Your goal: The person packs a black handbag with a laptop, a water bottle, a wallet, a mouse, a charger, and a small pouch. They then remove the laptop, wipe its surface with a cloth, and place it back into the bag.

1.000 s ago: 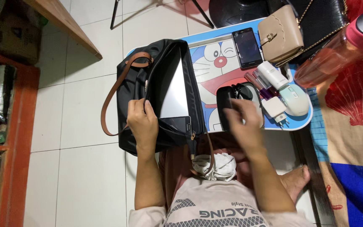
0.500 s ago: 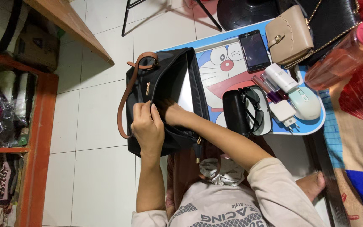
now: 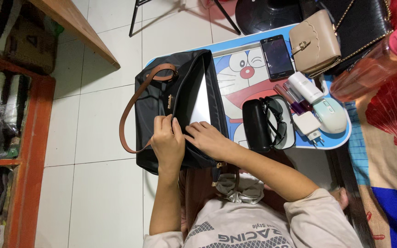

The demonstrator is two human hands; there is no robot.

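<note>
step: opening black handbag (image 3: 180,110) | L hand (image 3: 167,146) pinching bag rim, R hand (image 3: 206,138) fingers curled on opposite rim, mouth spread btwn | bag on worktop (image 3: 235,69) edge | next prob: reach inside w/ R, keep L grip steady

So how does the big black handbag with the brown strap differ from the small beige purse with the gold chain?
The black handbag with the brown strap is far larger than the beige purse with the gold chain. The handbag gapes open, with the left hand and right hand at its opening; the purse is clasped shut and untouched. The handbag overhangs the blue cartoon lap table; the purse lies at its far corner. Both rest on that table.
</note>
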